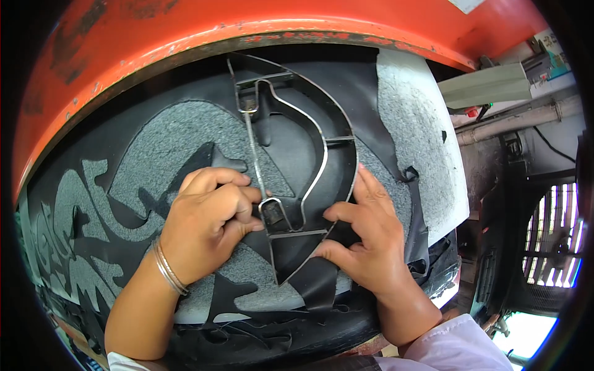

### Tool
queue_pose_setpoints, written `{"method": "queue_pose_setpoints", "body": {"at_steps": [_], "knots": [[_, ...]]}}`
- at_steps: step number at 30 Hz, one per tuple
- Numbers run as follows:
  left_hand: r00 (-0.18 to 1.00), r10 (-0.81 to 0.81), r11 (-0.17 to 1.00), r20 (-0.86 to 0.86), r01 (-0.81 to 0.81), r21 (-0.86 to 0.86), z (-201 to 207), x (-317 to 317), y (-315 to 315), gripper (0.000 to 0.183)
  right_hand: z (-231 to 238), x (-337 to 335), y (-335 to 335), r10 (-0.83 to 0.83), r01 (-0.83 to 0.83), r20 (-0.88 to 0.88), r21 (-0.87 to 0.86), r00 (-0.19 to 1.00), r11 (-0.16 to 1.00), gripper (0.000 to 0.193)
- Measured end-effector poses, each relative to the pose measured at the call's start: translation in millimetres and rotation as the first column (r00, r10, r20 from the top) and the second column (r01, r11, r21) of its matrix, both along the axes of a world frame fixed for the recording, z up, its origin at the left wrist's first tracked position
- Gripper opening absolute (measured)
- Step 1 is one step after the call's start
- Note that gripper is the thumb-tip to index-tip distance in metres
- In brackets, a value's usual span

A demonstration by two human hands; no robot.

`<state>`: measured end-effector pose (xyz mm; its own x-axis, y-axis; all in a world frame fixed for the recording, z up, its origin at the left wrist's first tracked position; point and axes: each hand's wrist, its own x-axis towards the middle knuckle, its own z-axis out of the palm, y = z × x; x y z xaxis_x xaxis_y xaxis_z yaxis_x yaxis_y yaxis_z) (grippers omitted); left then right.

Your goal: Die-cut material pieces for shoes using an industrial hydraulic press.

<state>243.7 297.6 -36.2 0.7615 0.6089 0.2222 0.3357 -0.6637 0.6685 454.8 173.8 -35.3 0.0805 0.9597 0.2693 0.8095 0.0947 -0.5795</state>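
A steel cutting die [325, 151] with thin curved walls and cross braces lies on a sheet of black leather [356, 77]. My left hand [210, 216] has its fingers curled and pinched at the die's straight left side, near its lower end. Across from it, my right hand [366, 238] grips the outer curved wall at the lower right, thumb and fingers along the rim. Inside the die, black leather shows between the walls. Cut-out openings in the leather to the left bare the grey speckled board [421, 139] beneath.
A large orange machine beam [247, 18] spans the far side, close above the board. Ragged leather scraps [247, 337] hang along the near edge. At the right are a grey-green metal plate [486, 88], a pipe [513, 120] and a dark-framed fan [550, 238].
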Motion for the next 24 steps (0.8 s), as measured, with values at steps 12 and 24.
{"method": "queue_pose_setpoints", "body": {"at_steps": [12, 24], "knots": [[0.998, -0.001, 1.0, -0.062, 0.001, -0.003, 0.2, 5.7, -4.8, 0.032, 2.3, 4.9, -5.9, -0.013, 0.013, 0.01, -0.055, 1.0, 0.998, 0.05], [1.0, -0.005, 0.999, -0.007, 0.005, 0.04, -1.6, 3.7, 0.9, 0.03, 1.0, 2.2, -2.6, -0.018, 0.021, 0.031, -0.079, 0.999, 0.997, 0.051]]}}
